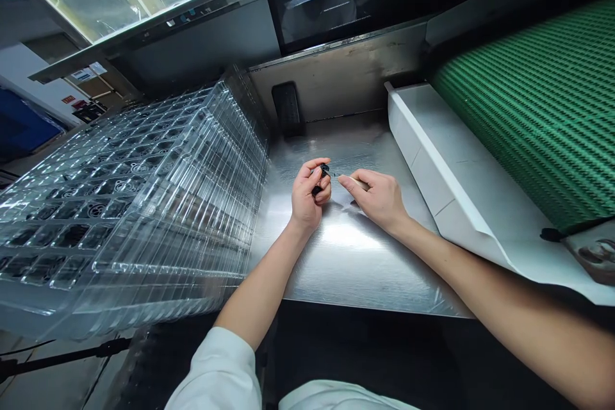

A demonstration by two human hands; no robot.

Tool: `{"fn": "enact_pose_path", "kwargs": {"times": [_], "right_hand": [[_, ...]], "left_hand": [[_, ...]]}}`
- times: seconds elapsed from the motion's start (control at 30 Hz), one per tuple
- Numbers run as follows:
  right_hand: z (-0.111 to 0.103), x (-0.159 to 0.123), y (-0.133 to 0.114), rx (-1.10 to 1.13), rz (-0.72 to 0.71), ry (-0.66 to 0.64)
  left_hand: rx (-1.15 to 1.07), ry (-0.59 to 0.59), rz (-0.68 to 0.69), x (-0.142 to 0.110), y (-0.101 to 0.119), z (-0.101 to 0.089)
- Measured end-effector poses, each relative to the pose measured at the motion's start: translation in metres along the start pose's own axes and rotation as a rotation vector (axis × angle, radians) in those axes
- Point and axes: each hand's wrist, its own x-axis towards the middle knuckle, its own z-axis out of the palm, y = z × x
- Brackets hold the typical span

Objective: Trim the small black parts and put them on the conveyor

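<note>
The left hand [309, 195] is curled nearly shut around a small black part [321, 173], pinching it between thumb and fingers; the part is too small for its shape to be read clearly. The right hand [377, 200] reaches in from the other side, its fingers in a narrow pinch on a slim pale stick [358, 182] with a thin dark tip [335, 174]. That tip points at the black part and sits just beside it, though whether the two touch cannot be told. Both hands are over the middle of a brushed stainless steel desk [346, 269], and white sleeves [216, 375] show at the bottom of the view. To the left, a tall stack of clear plastic blister trays [144, 205] stands tilted on the desk, its many square pockets catching the light. To the right runs a white folded sheet-metal guard [432, 170], with a ribbed green conveyor belt [533, 109] beyond it. A black ribbed pad [287, 109] stands against the steel back wall [336, 80], below a dark display screen [319, 13].
</note>
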Motion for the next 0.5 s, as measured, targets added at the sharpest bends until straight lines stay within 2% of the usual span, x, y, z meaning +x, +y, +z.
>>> {"fn": "enact_pose_path", "kwargs": {"times": [0.13,0.5], "right_hand": [[-0.0006,0.0002,-0.0003,-0.002,0.002,0.006],[0.0007,-0.0005,-0.0012,-0.001,-0.009,-0.006]], "left_hand": [[-0.016,-0.025,0.015,-0.0001,-0.0001,0.0000],[-0.031,-0.005,-0.017,0.0006,-0.0007,-0.0014]]}}
